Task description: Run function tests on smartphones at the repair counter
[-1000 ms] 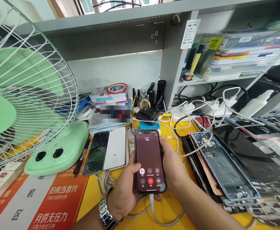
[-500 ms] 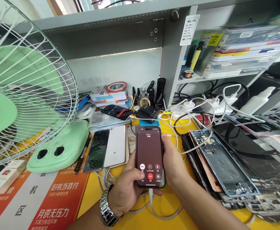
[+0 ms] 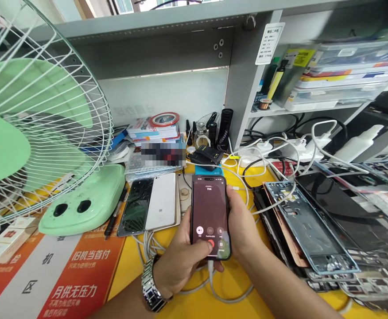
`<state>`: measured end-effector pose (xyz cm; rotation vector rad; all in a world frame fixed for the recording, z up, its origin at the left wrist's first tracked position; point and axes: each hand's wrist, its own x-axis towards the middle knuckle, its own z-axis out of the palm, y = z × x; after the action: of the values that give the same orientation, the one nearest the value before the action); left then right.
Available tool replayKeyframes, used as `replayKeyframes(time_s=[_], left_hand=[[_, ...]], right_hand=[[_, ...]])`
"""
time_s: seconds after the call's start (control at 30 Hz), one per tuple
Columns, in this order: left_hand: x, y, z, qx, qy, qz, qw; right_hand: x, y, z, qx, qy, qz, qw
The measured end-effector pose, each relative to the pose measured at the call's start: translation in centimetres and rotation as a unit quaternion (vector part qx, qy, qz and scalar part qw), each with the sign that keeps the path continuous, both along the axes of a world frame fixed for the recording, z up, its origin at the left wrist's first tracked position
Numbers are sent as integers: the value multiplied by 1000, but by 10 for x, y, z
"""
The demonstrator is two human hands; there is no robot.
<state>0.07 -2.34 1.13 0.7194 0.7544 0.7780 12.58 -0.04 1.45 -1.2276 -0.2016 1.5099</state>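
A smartphone (image 3: 210, 206) with a lit dark-red call screen showing 114 is held upright between both hands. My left hand (image 3: 177, 254) grips its lower left side, the thumb lying across the screen over the red hang-up button. Along the right edge, my right hand (image 3: 243, 226) is closed against the phone, its fingertips partly hidden behind. A white charging cable (image 3: 211, 277) is plugged into the phone's bottom end. Just left lie a white phone (image 3: 161, 201) and a dark phone with a cracked surface (image 3: 137, 206).
A green fan (image 3: 91, 199) stands at left. Stripped phone frames and screens, one a blue-edged frame (image 3: 310, 226), are piled at right. White cables and chargers (image 3: 263, 146) tangle behind. A tape roll (image 3: 164, 119) tops some boxes under the grey shelf (image 3: 167, 53).
My left thumb has moved right across the phone's screen, from beside the lower left button onto the red button. The phone stays in both hands.
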Motion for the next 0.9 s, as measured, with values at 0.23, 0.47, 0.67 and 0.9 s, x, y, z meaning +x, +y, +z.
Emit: replayKeyframes(time_s=[0.23, 0.47, 0.67, 0.9], left_hand=[[-3, -1, -4, -38, -48, 18, 998], [4, -5, -1, -49, -62, 52, 996], [6, -6, -11, -88, -93, 74, 989], [7, -7, -13, -103, -49, 86, 990]], right_hand=[[0, -3, -3, 23, 30, 28, 999], [-2, -9, 0, 14, 98, 101, 990], [-2, -17, -4, 39, 135, 129, 982], [-7, -18, 5, 45, 133, 88, 986]])
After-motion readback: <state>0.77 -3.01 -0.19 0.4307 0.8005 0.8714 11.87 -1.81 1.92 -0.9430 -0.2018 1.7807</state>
